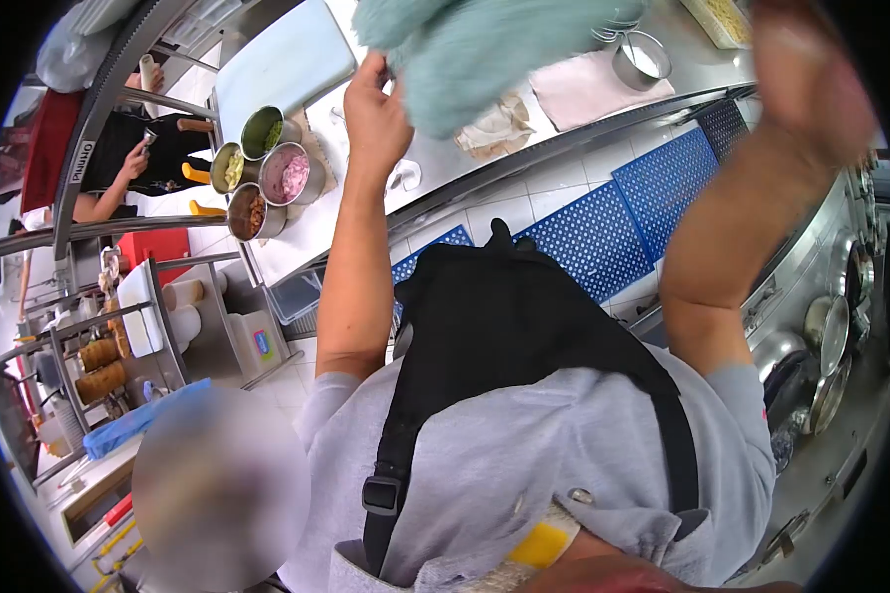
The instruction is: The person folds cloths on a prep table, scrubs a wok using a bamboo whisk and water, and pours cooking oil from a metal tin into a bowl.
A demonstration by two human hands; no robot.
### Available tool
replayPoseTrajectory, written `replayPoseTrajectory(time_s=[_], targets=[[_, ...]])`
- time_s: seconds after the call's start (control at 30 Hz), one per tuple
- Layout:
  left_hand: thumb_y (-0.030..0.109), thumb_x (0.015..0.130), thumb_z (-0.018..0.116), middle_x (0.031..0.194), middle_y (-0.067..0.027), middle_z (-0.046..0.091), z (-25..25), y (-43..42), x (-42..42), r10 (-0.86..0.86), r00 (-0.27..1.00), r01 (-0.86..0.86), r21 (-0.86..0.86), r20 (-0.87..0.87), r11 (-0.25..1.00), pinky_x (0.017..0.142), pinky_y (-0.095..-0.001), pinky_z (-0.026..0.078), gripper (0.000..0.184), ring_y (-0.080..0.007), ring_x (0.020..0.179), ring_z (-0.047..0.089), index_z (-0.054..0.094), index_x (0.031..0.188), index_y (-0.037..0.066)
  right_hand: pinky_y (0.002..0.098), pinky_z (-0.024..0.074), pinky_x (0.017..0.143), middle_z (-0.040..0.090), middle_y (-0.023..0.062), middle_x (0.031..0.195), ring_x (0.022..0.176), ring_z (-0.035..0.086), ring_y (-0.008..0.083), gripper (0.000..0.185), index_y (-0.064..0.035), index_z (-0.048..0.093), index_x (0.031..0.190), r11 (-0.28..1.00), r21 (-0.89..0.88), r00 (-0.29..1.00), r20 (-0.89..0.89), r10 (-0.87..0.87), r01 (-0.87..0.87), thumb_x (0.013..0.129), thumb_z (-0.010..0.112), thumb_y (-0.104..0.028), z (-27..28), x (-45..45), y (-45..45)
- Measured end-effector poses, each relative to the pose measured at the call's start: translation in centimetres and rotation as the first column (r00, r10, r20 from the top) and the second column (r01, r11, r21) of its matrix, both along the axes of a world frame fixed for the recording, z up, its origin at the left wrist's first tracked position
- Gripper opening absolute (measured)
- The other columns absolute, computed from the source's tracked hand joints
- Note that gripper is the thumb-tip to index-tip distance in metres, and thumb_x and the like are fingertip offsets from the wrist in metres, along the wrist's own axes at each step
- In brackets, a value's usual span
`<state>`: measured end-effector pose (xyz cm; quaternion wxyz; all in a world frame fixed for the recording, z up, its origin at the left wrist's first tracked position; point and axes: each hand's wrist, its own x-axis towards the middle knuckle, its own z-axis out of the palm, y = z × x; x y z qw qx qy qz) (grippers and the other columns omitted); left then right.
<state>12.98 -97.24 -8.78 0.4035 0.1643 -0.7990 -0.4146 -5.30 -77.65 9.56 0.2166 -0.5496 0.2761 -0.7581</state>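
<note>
My left hand (376, 124) is up over the white worktop, its fingers closed on the edge of a fluffy grey-green cloth (485, 64). The cloth hangs in the air, smeared by motion, and runs out of the top of the view. High at the right is my right hand (816, 84), badly blurred and partly cut off, so its fingers cannot be made out. Below the cloth lie a crumpled beige cloth (496, 127) and a folded pale pink cloth (588, 89). A metal pot (643, 61) stands at the pink cloth's corner.
Several metal pots, one with chopped pink food (289, 174), stand left of my left arm beside a pale cutting board (282, 69). Across the counter is another person (133, 163). A blue perforated mat (603, 232) covers the floor. Pans (826, 331) sit at the right.
</note>
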Motion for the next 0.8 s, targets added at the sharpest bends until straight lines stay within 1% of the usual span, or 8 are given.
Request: replayPoseTrajectory(time_s=[0.07, 0.13, 0.2, 0.27, 0.4, 0.6, 0.73, 0.8], targets=[[0.001, 0.082, 0.072, 0.096, -0.0066, 0.07, 4.4, 2.9, -0.3, -0.089, 0.955, 0.177, 0.3, -0.284, 0.937, 0.084, -0.0316, 0.051, 0.043, -0.0194, 0.09, 0.066, 0.059, 0.123, 0.002, 0.034, 0.0546, 0.083, 0.069, 0.0081, 0.105, 0.094, 0.065, 0.0177, 0.02, -0.0027, 0.064, 0.111, 0.98, 0.067, 0.967, -0.19, -0.173, 0.188, 0.094, 0.063, -0.013, 0.5, 0.9, 4.6], [0.008, 0.081, 0.076, 0.097, -0.0065, 0.069, 8.2, 5.6, 1.3, -0.28, 0.898, 0.381, 0.281, -0.339, 0.881, 0.082, -0.031, 0.051, 0.038, -0.0173, 0.089, 0.066, 0.062, 0.115, 0.001, 0.0326, 0.0539, 0.081, 0.068, 0.0071, 0.102, 0.092, 0.064, 0.0162, 0.017, -0.0023, 0.065, 0.108, 0.908, 0.122, 0.857, -0.399, -0.325, 0.401, 0.093, 0.064, -0.012, 0.3, 2.7, 8.6], [0.025, 0.08, 0.079, 0.119, -0.0137, 0.065, 10.5, 5.9, 2.7, -0.749, 0.662, 0.749, 0.049, -0.017, 0.661, 0.097, -0.038, 0.046, 0.064, -0.0228, 0.109, 0.061, 0.055, 0.133, -0.003, 0.0312, 0.0532, 0.078, 0.068, 0.006, 0.099, 0.089, 0.064, 0.0147, 0.015, -0.0018, 0.066, 0.104, 0.784, 0.151, 0.699, -0.576, -0.425, 0.602, 0.092, 0.064, -0.01, 0.2, 4.8, 11.5], [0.038, 0.077, 0.082, 0.129, -0.0146, 0.06, 10.3, 8.0, 1.3, -0.921, 0.389, 0.918, 0.097, -0.033, 0.384, 0.101, -0.0384, 0.043, 0.085, -0.0245, 0.117, 0.057, 0.046, 0.143, 0.0, 0.0298, 0.0525, 0.076, 0.068, 0.005, 0.096, 0.086, 0.063, 0.0132, 0.013, -0.0014, 0.067, 0.101, 0.64, 0.158, 0.553, -0.68, -0.482, 0.752, 0.091, 0.064, -0.009, 0.1, 7.0, 12.8], [0.043, 0.071, 0.086, 0.138, -0.0171, 0.053, 8.9, 12.4, 0.1, -0.937, 0.287, 0.956, 0.115, -0.198, 0.269, 0.102, -0.039, 0.043, 0.107, -0.0262, 0.124, 0.055, 0.032, 0.154, 0.002, 0.027, 0.0511, 0.072, 0.068, 0.0029, 0.089, 0.08, 0.062, 0.0101, 0.009, -0.0005, 0.069, 0.094, 0.296, 0.187, 0.332, -0.743, -0.581, 0.937, 0.089, 0.065, -0.007, 0.0, 11.9, 15.3], [0.014, 0.091, 0.065, 0.086, -0.0171, 0.069, 2.7, 15.7, -0.7, -0.879, 0.468, 0.874, 0.098, 0.094, 0.476, 0.071, -0.0391, 0.052, 0.021, -0.0356, 0.079, 0.068, 0.068, 0.107, 0.001, 0.0222, 0.0474, 0.066, 0.065, -0.0008, 0.084, 0.074, 0.058, 0.006, 0.015, -0.0013, 0.071, 0.102, 0.164, 0.642, 0.497, -0.382, -0.779, 0.749, 0.088, 0.068, -0.005, -9.0, 15.1, 18.0], [0.013, 0.096, 0.061, 0.083, -0.0152, 0.07, 1.8, 17.2, -1.7, -0.868, 0.496, 0.854, 0.184, -0.01, 0.486, 0.064, -0.0334, 0.049, 0.019, -0.0207, 0.072, 0.068, 0.069, 0.104, -0.002, 0.0213, 0.0463, 0.065, 0.063, -0.0018, 0.083, 0.072, 0.056, 0.0052, 0.021, -0.0038, 0.071, 0.112, 0.183, 0.777, 0.472, -0.161, -0.867, 0.602, 0.092, 0.068, -0.01, -10.4, 16.5, 20.1], [0.015, 0.095, 0.064, 0.081, -0.0148, 0.069, 2.1, 18.4, -2.4, -0.863, 0.505, 0.833, 0.258, 0.007, 0.49, 0.063, -0.0321, 0.049, 0.019, -0.0198, 0.07, 0.067, 0.068, 0.1, -0.003, 0.0232, 0.0475, 0.067, 0.063, -0.0011, 0.083, 0.072, 0.057, 0.0071, 0.018, -0.0022, 0.069, 0.107, 0.077, 0.769, 0.471, -0.305, -0.828, 0.635, 0.093, 0.069, -0.014, -12.3, 15.8, 22.8]])
